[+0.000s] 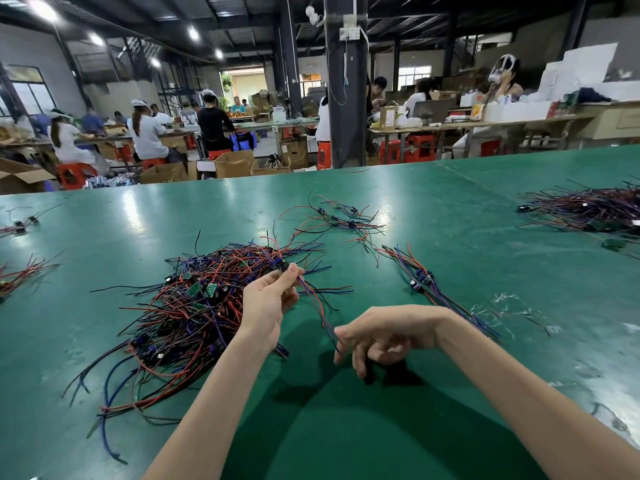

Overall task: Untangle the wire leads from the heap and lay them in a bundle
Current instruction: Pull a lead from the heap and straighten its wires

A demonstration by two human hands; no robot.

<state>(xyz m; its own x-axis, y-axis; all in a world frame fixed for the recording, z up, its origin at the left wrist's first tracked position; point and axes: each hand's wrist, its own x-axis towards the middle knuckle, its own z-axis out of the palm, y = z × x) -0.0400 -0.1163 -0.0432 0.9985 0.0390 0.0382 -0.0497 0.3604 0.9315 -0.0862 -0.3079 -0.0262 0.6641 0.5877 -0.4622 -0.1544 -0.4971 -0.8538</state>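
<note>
**Forearms in from 6 o'clock, one lead lifted at the heap's edge**

Both forearms reach over the green bench [346, 427]. The left hand [268, 299] is raised with its palm turned toward the camera. Thumb and fingertips pinch the small board end of one wire lead [313, 299], whose red and blue tails hang toward 5 o'clock. The right hand [377, 337] has its wrist bent and its back uppermost, with the fingers loosely curled at the tail ends. Whether it actually pinches them I cannot tell. The hands are apart, linked only by that lead.

The heap [194, 306] lies on the bench at 9 o'clock of the left hand. The laid bundle [422, 282] sits at 2 o'clock of the right hand, well apart from the heap.

To do this step well, the pinch likely belongs on the board, not the wires. The right fingers can comb down the tails to straighten them. A slow lift should show any snagged strand before it drags others. The lead then goes onto the bundle, boards aligned.
</note>
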